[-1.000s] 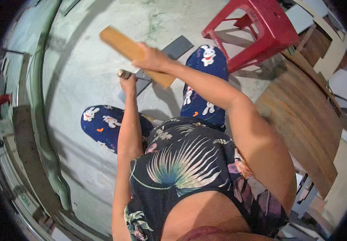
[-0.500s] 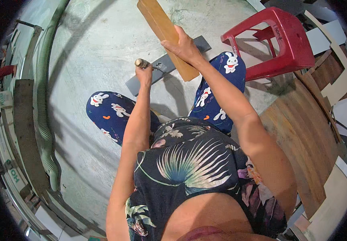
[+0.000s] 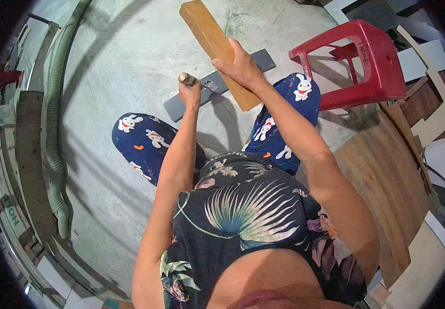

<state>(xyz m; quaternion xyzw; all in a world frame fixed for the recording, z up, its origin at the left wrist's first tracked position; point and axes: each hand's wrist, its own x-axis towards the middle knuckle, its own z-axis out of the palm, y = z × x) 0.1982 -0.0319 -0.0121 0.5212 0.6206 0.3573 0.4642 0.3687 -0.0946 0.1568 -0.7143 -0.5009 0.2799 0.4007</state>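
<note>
My left hand (image 3: 190,97) is closed around a chisel-like tool; its pale wooden handle end (image 3: 187,79) sticks up above my fist. The tool's lower end meets a dark grey board (image 3: 175,107) lying aslant on the floor between my knees, but its tip is hard to make out. A small light, rough patch (image 3: 208,83) marks the board's surface beside that fist. My right hand (image 3: 241,66) grips a long, squared block of yellow-brown wood (image 3: 205,28) round its middle. Held aslant above the board, the block hides part of it.
To the right stands a red plastic stool (image 3: 372,67). Wooden sheets (image 3: 374,195) and offcuts (image 3: 428,121) lie beyond my right arm. A ribbed grey-green hose (image 3: 56,123) runs down the left side, next to a long plank (image 3: 29,154).
The whole view has shifted slightly. Both hands keep their holds on the tool and the wooden block, with little visible movement over the board.
</note>
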